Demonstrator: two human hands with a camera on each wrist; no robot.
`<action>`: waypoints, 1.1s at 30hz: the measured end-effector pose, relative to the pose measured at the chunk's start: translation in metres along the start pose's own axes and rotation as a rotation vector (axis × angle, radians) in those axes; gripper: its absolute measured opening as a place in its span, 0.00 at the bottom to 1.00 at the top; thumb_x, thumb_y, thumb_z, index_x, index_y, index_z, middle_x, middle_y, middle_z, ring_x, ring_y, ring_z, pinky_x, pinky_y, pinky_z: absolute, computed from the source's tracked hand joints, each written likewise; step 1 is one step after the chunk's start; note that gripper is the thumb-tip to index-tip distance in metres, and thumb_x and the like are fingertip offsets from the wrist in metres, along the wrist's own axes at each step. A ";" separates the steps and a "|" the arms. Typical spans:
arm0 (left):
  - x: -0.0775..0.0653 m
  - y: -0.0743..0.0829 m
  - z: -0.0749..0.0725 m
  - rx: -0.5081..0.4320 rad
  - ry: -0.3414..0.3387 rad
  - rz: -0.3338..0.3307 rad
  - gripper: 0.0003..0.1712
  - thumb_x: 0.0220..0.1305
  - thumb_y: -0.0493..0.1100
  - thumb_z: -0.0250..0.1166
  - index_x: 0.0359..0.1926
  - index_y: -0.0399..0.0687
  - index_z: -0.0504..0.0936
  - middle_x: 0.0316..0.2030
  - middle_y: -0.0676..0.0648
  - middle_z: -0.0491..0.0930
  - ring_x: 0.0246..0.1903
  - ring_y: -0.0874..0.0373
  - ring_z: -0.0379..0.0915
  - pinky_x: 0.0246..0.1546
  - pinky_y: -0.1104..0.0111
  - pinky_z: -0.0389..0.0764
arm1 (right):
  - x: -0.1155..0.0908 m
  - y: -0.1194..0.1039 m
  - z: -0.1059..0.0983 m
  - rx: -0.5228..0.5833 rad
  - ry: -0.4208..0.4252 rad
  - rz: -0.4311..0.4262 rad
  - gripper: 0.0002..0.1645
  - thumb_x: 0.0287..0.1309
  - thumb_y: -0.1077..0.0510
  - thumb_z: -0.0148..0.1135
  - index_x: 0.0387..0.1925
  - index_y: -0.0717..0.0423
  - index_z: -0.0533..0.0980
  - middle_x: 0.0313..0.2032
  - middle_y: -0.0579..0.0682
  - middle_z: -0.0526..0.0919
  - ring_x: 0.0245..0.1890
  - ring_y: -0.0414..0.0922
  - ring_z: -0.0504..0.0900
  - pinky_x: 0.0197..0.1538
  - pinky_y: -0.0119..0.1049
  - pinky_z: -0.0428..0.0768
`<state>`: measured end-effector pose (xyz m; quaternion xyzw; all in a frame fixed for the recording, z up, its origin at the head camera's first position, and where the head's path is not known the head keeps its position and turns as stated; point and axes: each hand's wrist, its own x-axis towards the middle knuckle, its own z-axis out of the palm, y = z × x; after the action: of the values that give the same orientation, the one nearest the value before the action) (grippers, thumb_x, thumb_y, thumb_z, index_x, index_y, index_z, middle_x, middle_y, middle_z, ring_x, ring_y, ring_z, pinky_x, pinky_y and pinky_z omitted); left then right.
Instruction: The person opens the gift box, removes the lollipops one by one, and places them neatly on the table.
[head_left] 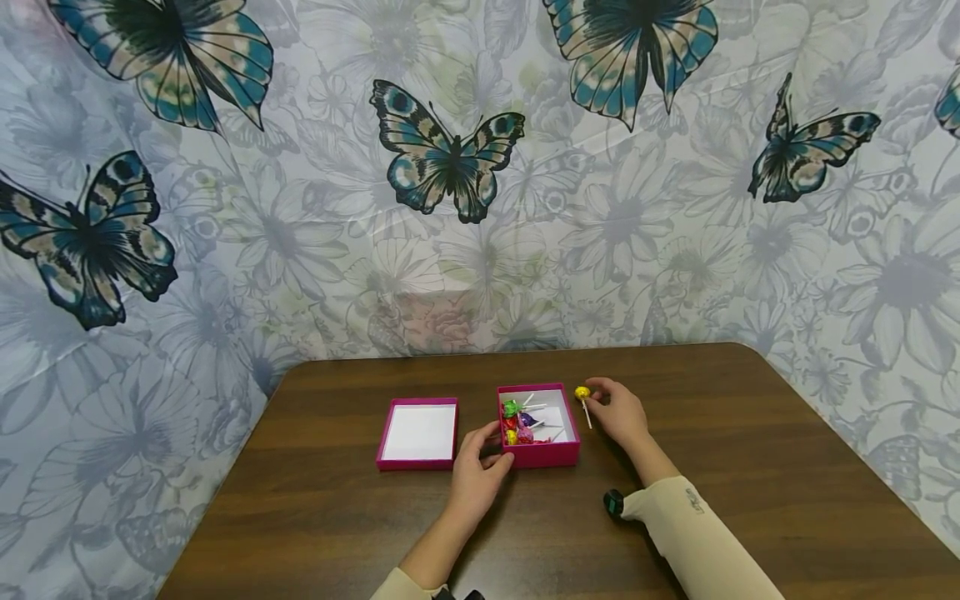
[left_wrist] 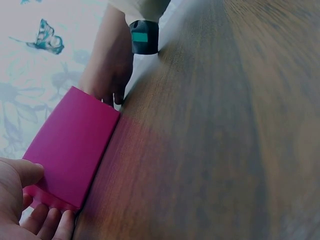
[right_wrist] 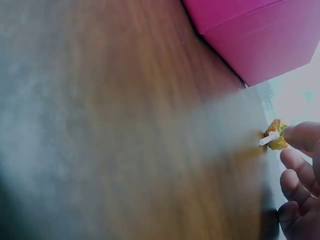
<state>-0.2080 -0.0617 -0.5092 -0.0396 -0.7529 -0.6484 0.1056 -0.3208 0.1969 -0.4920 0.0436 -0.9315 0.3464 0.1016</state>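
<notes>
A pink box (head_left: pixel 542 455) with a white inside holds several lollipops (head_left: pixel 525 419) in bright wrappers, gathered toward its left side. My left hand (head_left: pixel 476 473) grips its near left corner; in the left wrist view the thumb (left_wrist: pixel 33 171) lies on the front wall and the fingers reach round the left side. Just right of the box, my right hand (head_left: pixel 618 411) pinches a yellow-wrapped lollipop (head_left: pixel 582 392) by its head. Its white stick points down and toward me in the head view. In the right wrist view the lollipop (right_wrist: pixel 276 135) shows at the fingertips.
A matching pink lid (head_left: pixel 416 465), white inside up, lies left of the box on the brown wooden table (head_left: pixel 337 533). A butterfly-patterned cloth (head_left: pixel 480 275) hangs behind the table's back edge. Dark devices are worn on both wrists.
</notes>
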 end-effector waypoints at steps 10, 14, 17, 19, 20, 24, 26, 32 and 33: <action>0.001 -0.003 0.000 0.007 0.004 0.005 0.28 0.60 0.35 0.70 0.63 0.42 0.77 0.56 0.41 0.75 0.57 0.46 0.75 0.51 0.69 0.84 | -0.001 0.002 -0.001 0.057 0.043 -0.004 0.18 0.63 0.56 0.64 0.54 0.55 0.80 0.39 0.52 0.83 0.37 0.47 0.77 0.38 0.36 0.71; 0.001 -0.003 0.000 0.006 0.003 0.005 0.28 0.60 0.35 0.70 0.63 0.42 0.76 0.56 0.41 0.75 0.57 0.46 0.75 0.52 0.68 0.84 | -0.002 -0.006 -0.003 0.076 0.059 -0.009 0.18 0.64 0.55 0.64 0.54 0.53 0.80 0.41 0.53 0.83 0.36 0.47 0.77 0.38 0.35 0.72; 0.001 -0.002 0.000 0.003 0.001 0.003 0.28 0.61 0.35 0.70 0.63 0.42 0.76 0.56 0.41 0.75 0.57 0.46 0.75 0.52 0.69 0.84 | -0.003 -0.013 -0.004 0.106 0.072 -0.025 0.17 0.64 0.55 0.65 0.53 0.53 0.80 0.41 0.54 0.83 0.35 0.46 0.76 0.37 0.35 0.73; 0.001 -0.002 0.000 0.001 -0.002 0.004 0.28 0.61 0.35 0.70 0.63 0.42 0.76 0.56 0.40 0.75 0.57 0.46 0.75 0.52 0.68 0.84 | -0.004 -0.017 -0.004 0.119 0.081 -0.045 0.17 0.63 0.56 0.66 0.53 0.55 0.81 0.40 0.54 0.83 0.34 0.45 0.77 0.36 0.34 0.73; 0.002 -0.002 0.000 0.001 -0.003 0.006 0.28 0.61 0.35 0.69 0.63 0.42 0.76 0.56 0.40 0.75 0.57 0.46 0.75 0.52 0.68 0.84 | -0.005 -0.019 -0.005 0.126 0.085 -0.053 0.17 0.63 0.56 0.66 0.53 0.55 0.81 0.40 0.54 0.83 0.34 0.45 0.77 0.36 0.33 0.73; 0.001 -0.002 0.000 0.000 -0.007 0.007 0.28 0.61 0.35 0.69 0.63 0.41 0.76 0.56 0.40 0.74 0.58 0.46 0.75 0.53 0.66 0.84 | -0.008 -0.029 -0.005 0.143 0.105 -0.087 0.17 0.62 0.58 0.67 0.52 0.55 0.82 0.38 0.53 0.84 0.33 0.42 0.76 0.35 0.30 0.73; 0.001 -0.002 0.000 0.000 -0.008 0.008 0.29 0.61 0.35 0.69 0.63 0.41 0.75 0.56 0.40 0.74 0.58 0.46 0.74 0.53 0.66 0.84 | -0.009 -0.034 -0.004 0.156 0.111 -0.101 0.17 0.61 0.59 0.67 0.52 0.55 0.82 0.38 0.53 0.84 0.32 0.42 0.76 0.35 0.29 0.74; 0.001 -0.001 -0.001 -0.004 -0.009 0.007 0.29 0.61 0.35 0.69 0.64 0.40 0.75 0.57 0.40 0.74 0.58 0.46 0.74 0.52 0.68 0.84 | -0.012 -0.047 -0.002 0.180 0.120 -0.143 0.16 0.60 0.59 0.69 0.50 0.56 0.83 0.37 0.53 0.83 0.31 0.42 0.74 0.32 0.27 0.73; 0.001 -0.001 -0.001 -0.004 -0.010 0.007 0.29 0.61 0.35 0.69 0.64 0.40 0.75 0.57 0.40 0.74 0.58 0.46 0.74 0.52 0.69 0.84 | -0.012 -0.049 -0.001 0.180 0.122 -0.150 0.16 0.59 0.60 0.69 0.50 0.55 0.83 0.37 0.52 0.83 0.31 0.42 0.74 0.32 0.27 0.73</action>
<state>-0.2090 -0.0628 -0.5100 -0.0458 -0.7519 -0.6494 0.1041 -0.3010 0.1607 -0.4627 0.1009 -0.8830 0.4219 0.1795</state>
